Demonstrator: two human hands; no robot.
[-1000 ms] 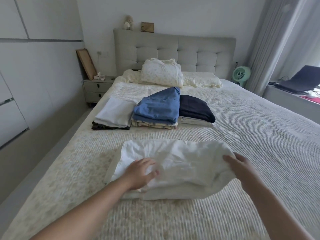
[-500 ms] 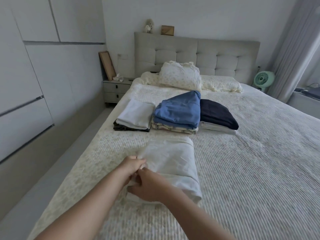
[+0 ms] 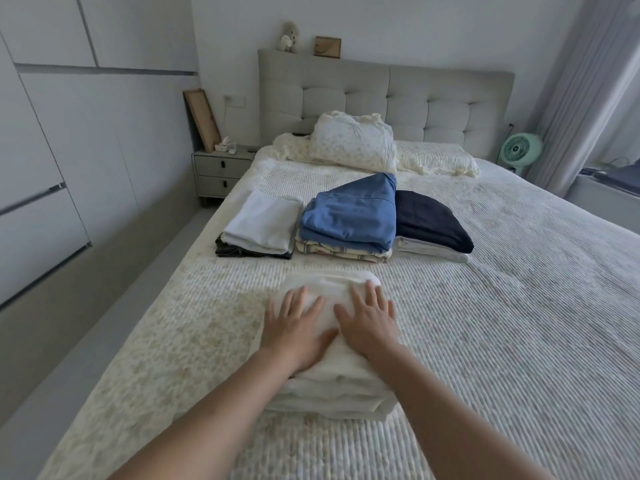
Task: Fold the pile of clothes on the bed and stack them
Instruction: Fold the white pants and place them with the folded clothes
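A folded white garment (image 3: pixel 329 386) lies in a thick bundle on the bed (image 3: pixel 502 323) in front of me. My left hand (image 3: pixel 294 327) and my right hand (image 3: pixel 369 320) press flat on its top, fingers spread, side by side. Beyond it stand three stacks in a row: a pale white piece on a dark one (image 3: pixel 259 223), a blue garment on a striped one (image 3: pixel 349 216), and a navy garment on a light grey one (image 3: pixel 429 220).
Pillows (image 3: pixel 353 143) lie against the grey headboard (image 3: pixel 381 95). A nightstand (image 3: pixel 221 171) stands left of the bed, with a wardrobe wall (image 3: pixel 52 168) further left. A green fan (image 3: pixel 521 148) and curtains (image 3: pixel 571 81) stand at the right.
The white garment was folded from a wide shape into a narrow bundle, then over again into a thicker one. Both hands let go of its edge and now lie flat on top.
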